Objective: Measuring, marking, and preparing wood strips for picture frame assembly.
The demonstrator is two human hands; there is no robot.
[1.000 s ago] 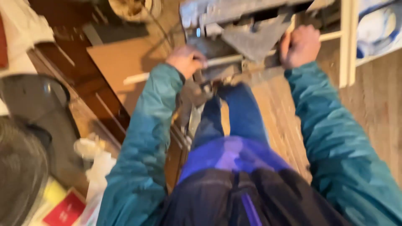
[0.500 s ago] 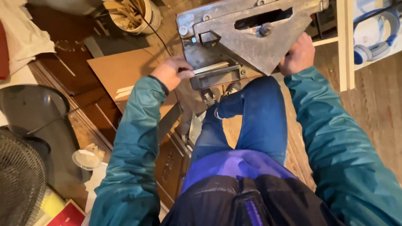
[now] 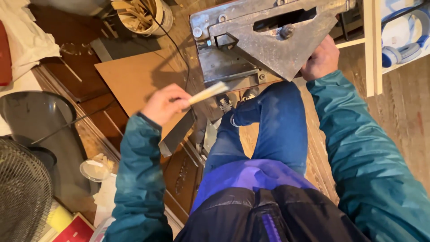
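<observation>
The left hand [image 3: 165, 104], left of centre in the frame, is closed around 1 end of a pale wooden stick [image 3: 208, 92]; the stick slants up to the right and its free end lies over the lower edge of the metal tool [image 3: 264, 42]. The right hand [image 3: 320, 59], right of centre near the top, is curled shut on the lower right edge of that grey metal tool, a heavy plate with a triangular piece, bolts and a long slot, which fills the upper middle of the frame. A raised knee in blue jeans [image 3: 273, 121] sits just under the tool, between the 2 teal sleeves. A brown board [image 3: 130, 80] lies on the wooden floor behind the left hand. A bucket of wood scraps [image 3: 143, 15] stands at the top left of centre, with a black cable running down from it. A wire mesh fan [image 3: 20, 192] is at the lower left, and blue headphones [image 3: 405, 29] at the upper right
</observation>
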